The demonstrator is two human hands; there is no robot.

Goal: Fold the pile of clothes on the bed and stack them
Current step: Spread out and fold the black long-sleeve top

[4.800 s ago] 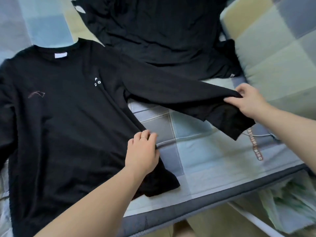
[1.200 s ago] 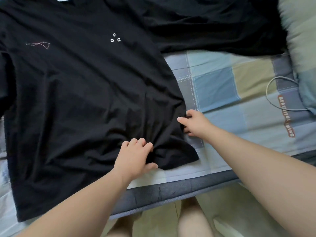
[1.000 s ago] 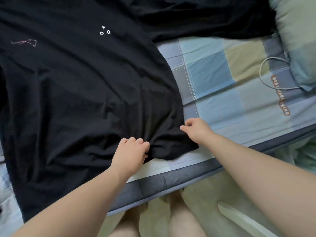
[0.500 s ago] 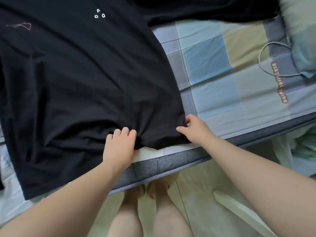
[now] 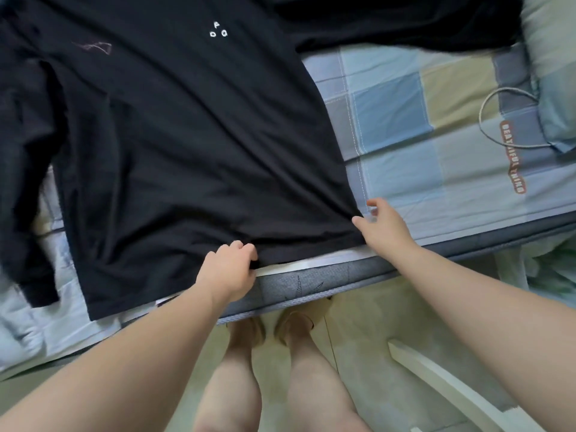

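Note:
A black long-sleeved shirt (image 5: 174, 145) with small white letters on its chest lies spread face up on the bed (image 5: 436, 169). Its hem reaches the bed's near edge. My left hand (image 5: 229, 269) grips the hem near its middle, fingers curled over the cloth. My right hand (image 5: 381, 224) pinches the hem's right corner with thumb and forefinger, the other fingers loose. The fabric between my hands is pulled taut. The shirt's left sleeve (image 5: 28, 188) hangs down along the body. A second black garment (image 5: 405, 20) lies crumpled at the top right.
The checked sheet shows bare to the right of the shirt, with a thin grey cord loop (image 5: 511, 116) on it. A pillow (image 5: 551, 67) sits at the far right. The mattress edge (image 5: 311, 282) runs below my hands, my legs and a white bar (image 5: 452, 388) beneath.
Both hands have drawn the shirt's hem toward the bed's near edge. The wrinkles near the hem have flattened and the cloth now lies stretched. The right sleeve has been folded away.

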